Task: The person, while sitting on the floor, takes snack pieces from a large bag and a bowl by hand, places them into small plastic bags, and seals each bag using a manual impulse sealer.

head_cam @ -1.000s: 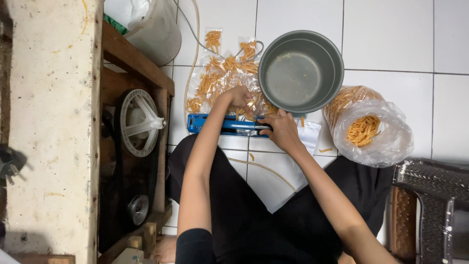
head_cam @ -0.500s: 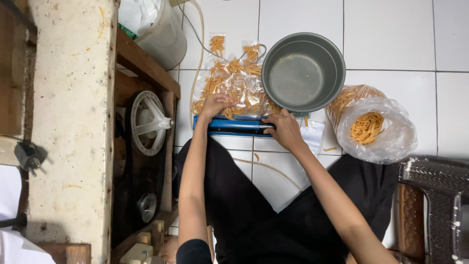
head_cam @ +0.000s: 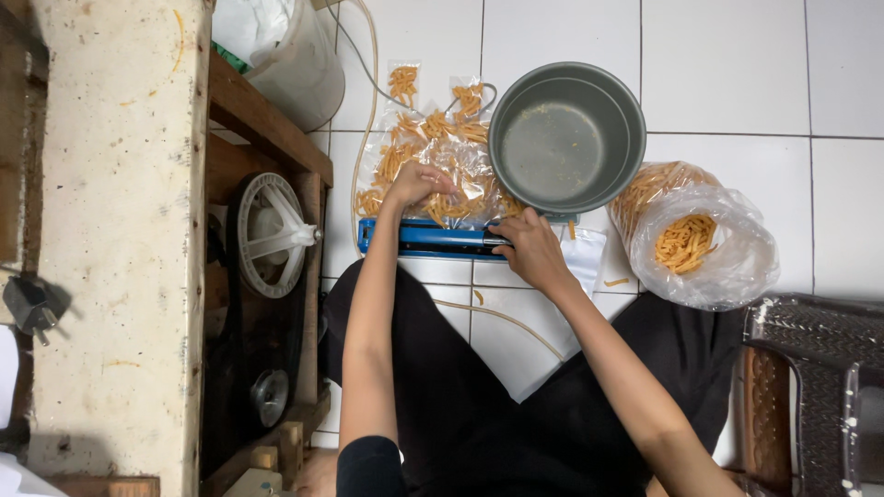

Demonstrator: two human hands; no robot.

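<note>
While the person is sitting on the white tiled floor [head_cam: 737, 83] with legs in black cloth spread to either side, both bare arms are reaching forward from the bottom of the view toward a blue heat sealer [head_cam: 428, 239] lying across the tiles just ahead. The left hand [head_cam: 416, 184] is stretching out on a nearly straight arm, wrist bent slightly down, its fingers curled in a closed grip on a clear plastic packet of orange snack sticks [head_cam: 460, 198] that is lying just beyond the sealer, its near edge at the bar. The right hand [head_cam: 529, 248] is coming in at a slant from the lower right, elbow bent, palm down, with fingers pressing on the right end of the sealer; whether they are wrapping around it or only pushing on top cannot be told. More sealed small packets [head_cam: 405, 87] are lying spread on the floor beyond the left hand. A round grey metal pot [head_cam: 566, 138] is standing just beyond the right hand, and a large clear bag of the same orange sticks [head_cam: 704, 239] is slumping to its right. A wooden frame with a white wheel [head_cam: 272, 235] is standing to the left.
</note>
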